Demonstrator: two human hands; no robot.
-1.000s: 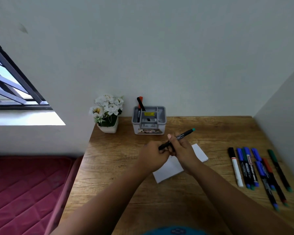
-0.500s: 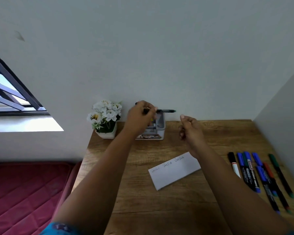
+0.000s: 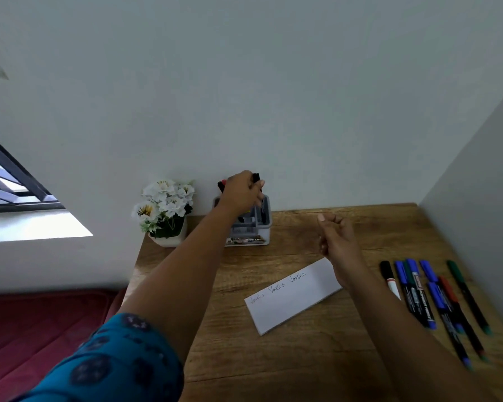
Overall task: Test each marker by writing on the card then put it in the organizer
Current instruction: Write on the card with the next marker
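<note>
Now lowering a dark marker (image 3: 258, 195) upright into the grey plastic organizer (image 3: 266, 224) at the far edge of the table (image 3: 288, 358), left hand (image 3: 241, 195) pinching it near the top, lower end already down among the compartments. Cannot tell exactly which slot, with fingers hiding part of the tray. Right hand (image 3: 336, 237) hovering loosely curled, holding nothing, above the far right corner of the white card (image 3: 294, 294). Risks from here: snagging the tip on a thin divider and tipping the light organizer toward the wall, or nudging the red-capped marker (image 3: 222, 185) already standing in the left slot behind the knuckles; letting go too high could bounce the slim barrel back out. Also possible: brushing the potted white flowers (image 3: 164, 203) just left of the organizer with the reaching forearm. Smooth rigid plastic on organizer and barrels, likely slippery under a light pinch; card thin, flat, rectangular, with three faint handwritten words along its far edge (ink quite pale). Matte wood-grain surface underneath, enough friction to hold the card in place. Still waiting well to the right, lying side by side: a row of untested markers (image 3: 418, 291) with black, blue, green and red caps.
</note>
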